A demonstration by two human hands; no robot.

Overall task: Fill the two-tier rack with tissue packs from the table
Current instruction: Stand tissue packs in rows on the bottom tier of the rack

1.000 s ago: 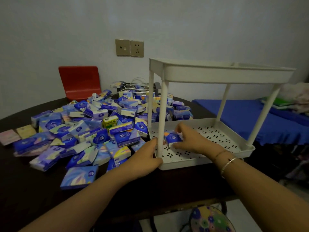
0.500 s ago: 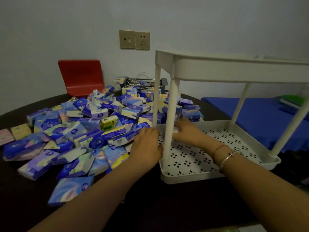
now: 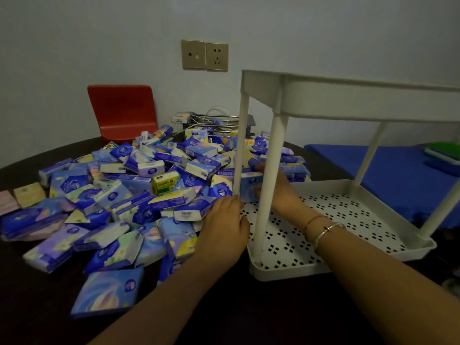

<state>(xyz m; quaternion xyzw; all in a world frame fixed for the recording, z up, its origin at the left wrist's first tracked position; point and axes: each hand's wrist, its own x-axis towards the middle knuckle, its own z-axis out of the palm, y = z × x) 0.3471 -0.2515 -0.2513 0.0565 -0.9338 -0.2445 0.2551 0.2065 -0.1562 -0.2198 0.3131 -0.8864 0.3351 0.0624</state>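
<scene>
White two-tier rack (image 3: 348, 257): stands on the right part of the dark table (image 3: 224, 319); perforated lower tray, solid-walled upper tray on four posts.

Tissue packs (image 3: 124, 202): a large loose heap, mostly blue and purple wrappers, spread across the table left of the rack and up to its left edge. One yellow-green pack (image 3: 165, 182) sits near the heap's middle.

Held pack (image 3: 250, 186): pale blue, upright in the far left corner of the lower tray, between the two left posts. The right hand (image 3: 276, 189) reaches in under the upper tray and holds it, fingers curled at its side and top; the front post crosses the hand, so the exact finger placement is probably a pinch but not fully visible. Two bangles (image 3: 326, 229) on that wrist.

Left hand (image 3: 224, 230): lies palm down outside the rack, against the tray's left rim just beside the front post, fingers relaxed, gripping nothing.

Background: red chair (image 3: 123, 112), wall sockets (image 3: 204, 55), blue-covered surface (image 3: 398, 178) at right.
</scene>
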